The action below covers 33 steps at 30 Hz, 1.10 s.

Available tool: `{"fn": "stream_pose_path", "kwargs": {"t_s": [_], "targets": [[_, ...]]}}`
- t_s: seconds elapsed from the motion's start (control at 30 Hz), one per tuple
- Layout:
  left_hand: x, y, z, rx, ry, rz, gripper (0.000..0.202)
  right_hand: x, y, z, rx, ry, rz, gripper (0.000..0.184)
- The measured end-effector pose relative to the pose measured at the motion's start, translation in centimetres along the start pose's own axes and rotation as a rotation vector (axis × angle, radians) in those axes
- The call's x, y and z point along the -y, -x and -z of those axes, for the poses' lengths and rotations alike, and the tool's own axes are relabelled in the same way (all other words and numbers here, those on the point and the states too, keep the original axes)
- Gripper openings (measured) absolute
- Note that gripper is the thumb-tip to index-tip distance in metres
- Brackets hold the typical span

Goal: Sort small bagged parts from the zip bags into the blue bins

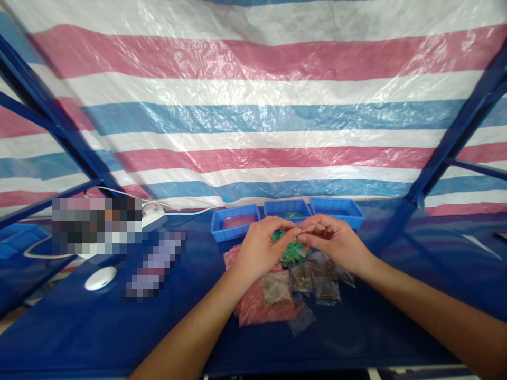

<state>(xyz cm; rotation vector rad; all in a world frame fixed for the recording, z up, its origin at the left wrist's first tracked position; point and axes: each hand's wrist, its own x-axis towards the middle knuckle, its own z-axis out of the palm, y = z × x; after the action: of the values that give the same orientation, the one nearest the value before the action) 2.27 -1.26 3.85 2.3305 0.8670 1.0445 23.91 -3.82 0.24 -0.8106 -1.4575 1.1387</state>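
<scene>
My left hand (266,244) and my right hand (331,238) meet at their fingertips above a pile of small green pieces (293,251). Both are closed in a pinch around something small and thin that I cannot make out. Below my left hand lie pink plastic bags (265,309), with a small clear bag of pale contents (277,288) on top. Under and beside my right hand are several small clear bags (327,292) holding brownish, rod-like pieces. One more clear bag (303,318) lies closer to the table's front.
Three blue bins stand along the back: the left bin (216,232) holds something pink, the middle bin (273,210) green pieces, and the right bin (358,216) sits beside them. A white round object (100,278) and white cables (186,212) are at left. Blue frame posts (455,126) flank the table.
</scene>
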Motion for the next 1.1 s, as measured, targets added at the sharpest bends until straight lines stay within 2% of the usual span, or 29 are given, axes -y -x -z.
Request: {"fn": "stream_pose_path", "kwargs": {"t_s": [0.1,0.23,0.4,0.7,0.93,1.1], "targets": [[0.1,0.1,-0.1,-0.008,-0.01,0.001,0.017,0.0,-0.2,0.3,-0.042,0.0,0.019,0.025],[0.0,0.1,-0.3,0.011,-0.054,-0.01,0.012,-0.5,-0.1,0.6,-0.026,0.037,0.024,0.026],[-0.3,0.2,-0.5,0.044,-0.134,-0.022,0.011,-1.0,0.3,0.3,-0.05,0.208,0.064,0.025],[-0.5,0.4,-0.6,0.062,-0.196,-0.005,0.009,0.0,0.6,-0.5,-0.001,0.331,0.126,0.019],[0.2,0.4,-0.8,0.119,-0.265,-0.017,0.007,0.1,0.8,-0.5,0.026,0.309,0.11,0.019],[-0.2,0.3,-0.5,0.149,-0.218,-0.003,0.007,-0.1,0.7,-0.3,0.001,0.251,0.081,0.026]]}}
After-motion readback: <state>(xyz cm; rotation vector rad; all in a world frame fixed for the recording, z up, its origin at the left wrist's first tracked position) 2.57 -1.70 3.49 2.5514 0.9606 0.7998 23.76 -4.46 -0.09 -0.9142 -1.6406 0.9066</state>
